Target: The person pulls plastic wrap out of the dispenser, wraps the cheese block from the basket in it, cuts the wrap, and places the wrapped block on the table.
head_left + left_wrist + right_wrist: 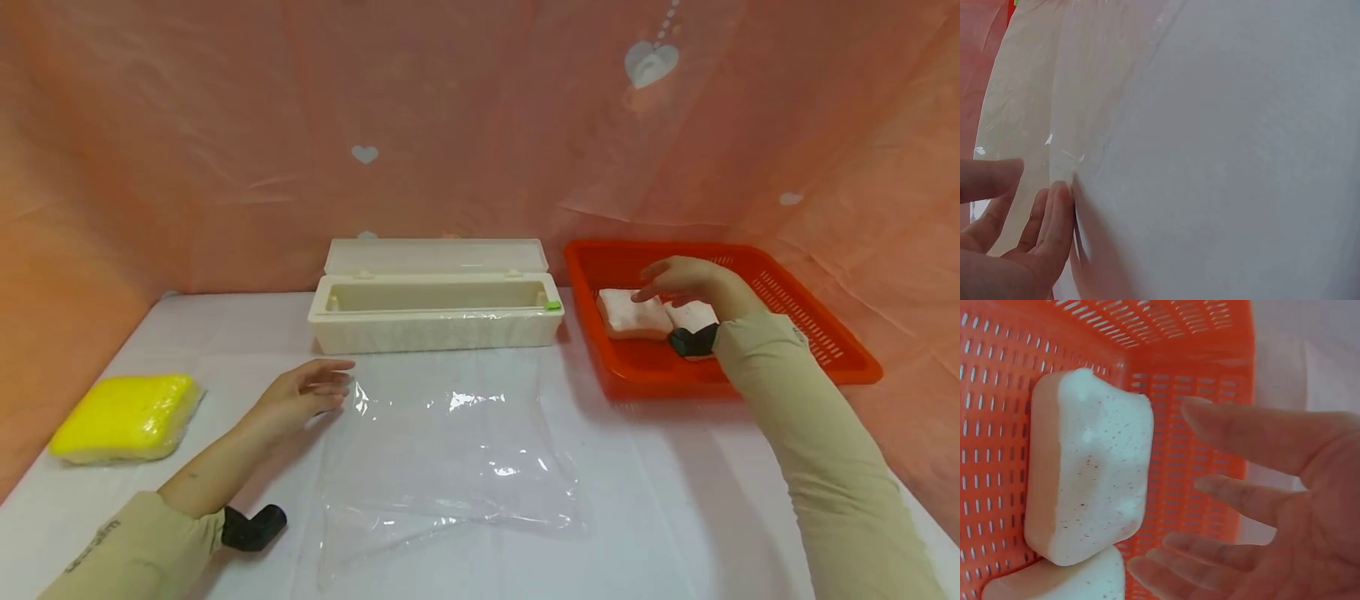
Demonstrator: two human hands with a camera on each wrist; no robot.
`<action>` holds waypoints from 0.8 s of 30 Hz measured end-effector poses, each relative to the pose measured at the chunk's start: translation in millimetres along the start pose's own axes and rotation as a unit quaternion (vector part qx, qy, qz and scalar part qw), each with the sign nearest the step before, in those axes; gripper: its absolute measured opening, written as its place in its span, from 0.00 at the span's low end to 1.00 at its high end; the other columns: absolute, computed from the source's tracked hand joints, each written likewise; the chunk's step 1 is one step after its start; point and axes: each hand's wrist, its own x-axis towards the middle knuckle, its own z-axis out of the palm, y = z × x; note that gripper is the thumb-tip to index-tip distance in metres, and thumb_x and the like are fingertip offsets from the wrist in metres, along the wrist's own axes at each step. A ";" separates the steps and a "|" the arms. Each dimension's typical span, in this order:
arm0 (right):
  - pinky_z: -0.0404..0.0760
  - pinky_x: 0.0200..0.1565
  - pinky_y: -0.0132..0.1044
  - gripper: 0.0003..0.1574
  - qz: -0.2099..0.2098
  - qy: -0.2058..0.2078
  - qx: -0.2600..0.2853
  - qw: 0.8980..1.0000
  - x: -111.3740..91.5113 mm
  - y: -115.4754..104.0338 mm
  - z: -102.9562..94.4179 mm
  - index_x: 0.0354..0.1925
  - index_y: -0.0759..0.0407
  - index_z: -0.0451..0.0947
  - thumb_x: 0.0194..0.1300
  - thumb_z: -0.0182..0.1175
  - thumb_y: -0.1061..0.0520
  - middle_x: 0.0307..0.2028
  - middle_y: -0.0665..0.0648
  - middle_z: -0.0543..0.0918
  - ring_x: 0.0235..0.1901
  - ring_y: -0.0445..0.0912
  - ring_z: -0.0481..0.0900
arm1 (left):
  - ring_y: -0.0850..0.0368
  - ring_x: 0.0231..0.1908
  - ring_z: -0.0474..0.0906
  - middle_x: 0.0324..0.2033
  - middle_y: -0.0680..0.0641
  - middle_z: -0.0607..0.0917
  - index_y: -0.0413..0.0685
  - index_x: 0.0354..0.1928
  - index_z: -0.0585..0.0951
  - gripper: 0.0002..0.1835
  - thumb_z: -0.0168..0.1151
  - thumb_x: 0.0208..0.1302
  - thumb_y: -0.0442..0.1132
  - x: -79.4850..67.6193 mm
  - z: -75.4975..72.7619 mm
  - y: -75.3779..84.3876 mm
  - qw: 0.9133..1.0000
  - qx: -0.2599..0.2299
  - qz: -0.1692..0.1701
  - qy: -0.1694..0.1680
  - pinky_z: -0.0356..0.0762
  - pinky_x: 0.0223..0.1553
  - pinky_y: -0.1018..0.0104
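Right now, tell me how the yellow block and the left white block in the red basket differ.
The yellow block is wrapped in clear film; the left white block looks bare. The yellow block lies on the table, the white block in the red basket. Both are squat, with rounded corners.

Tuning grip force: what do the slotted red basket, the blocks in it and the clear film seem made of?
Slotted red basket: likely molded plastic, slightly glossy; regular slots, smooth rim.
Blocks: probably sponge foam, matte; pitted tops, rounded edges.
Clear film: thin plastic, glossy; see-through, wrinkled, bright glints. Exact polymer can't be told.
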 end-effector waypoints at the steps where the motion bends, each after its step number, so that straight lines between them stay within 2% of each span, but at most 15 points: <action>1: 0.65 0.63 0.60 0.45 0.008 -0.002 0.002 1.000 1.2 1.0 -0.2 0.70 0.73 0.49 0.68 0.55 0.50 0.69 0.75 0.52 0.64 0.68 0.60 | 0.39 0.55 0.75 0.56 0.29 0.75 0.30 0.63 0.67 0.26 0.58 0.63 0.30 -0.2 -0.2 0.1 1.000 -0.003 0.002 -0.005 0.74 0.41 0.79; 5: 0.67 0.61 0.60 0.46 0.029 -0.007 0.004 1.000 4.1 2.7 -0.1 0.71 0.72 0.47 0.67 0.56 0.51 0.70 0.75 0.50 0.64 0.67 0.59 | 0.42 0.54 0.77 0.56 0.29 0.75 0.30 0.64 0.67 0.27 0.58 0.63 0.29 -0.7 -1.7 0.1 1.000 -0.004 0.009 -0.013 0.75 0.42 0.79; 12: 0.67 0.61 0.60 0.47 0.043 -0.034 0.011 0.998 6.7 4.9 6.2 0.72 0.70 0.46 0.65 0.56 0.54 0.70 0.75 0.47 0.65 0.69 0.54 | 0.67 0.45 0.79 0.57 0.25 0.72 0.28 0.65 0.63 0.29 0.57 0.62 0.28 -1.0 -4.6 -1.3 0.998 -0.043 0.017 -0.046 0.77 0.42 0.76; 14: 0.67 0.61 0.59 0.47 0.046 -0.036 0.012 0.998 6.7 5.6 7.6 0.72 0.68 0.46 0.64 0.57 0.55 0.72 0.73 0.45 0.66 0.67 0.52 | 0.69 0.43 0.78 0.57 0.24 0.72 0.27 0.65 0.62 0.30 0.57 0.62 0.27 -0.7 -4.9 -1.4 0.997 -0.050 0.025 -0.053 0.78 0.42 0.75; 18: 0.64 0.63 0.59 0.50 0.046 -0.048 0.009 0.998 7.7 5.8 8.6 0.73 0.68 0.44 0.61 0.58 0.58 0.72 0.72 0.43 0.64 0.65 0.52 | 0.69 0.42 0.79 0.55 0.24 0.73 0.26 0.65 0.62 0.31 0.57 0.60 0.25 -1.3 -5.2 -1.4 0.996 -0.062 0.019 -0.057 0.79 0.42 0.74; 24: 0.64 0.64 0.58 0.53 0.056 -0.090 -0.032 0.994 12.6 3.9 11.1 0.72 0.71 0.41 0.61 0.61 0.57 0.66 0.75 0.57 0.56 0.62 0.67 | 0.68 0.40 0.79 0.56 0.24 0.72 0.26 0.66 0.60 0.32 0.57 0.60 0.24 -3.6 -4.4 -2.1 0.995 -0.078 0.004 -0.064 0.80 0.41 0.73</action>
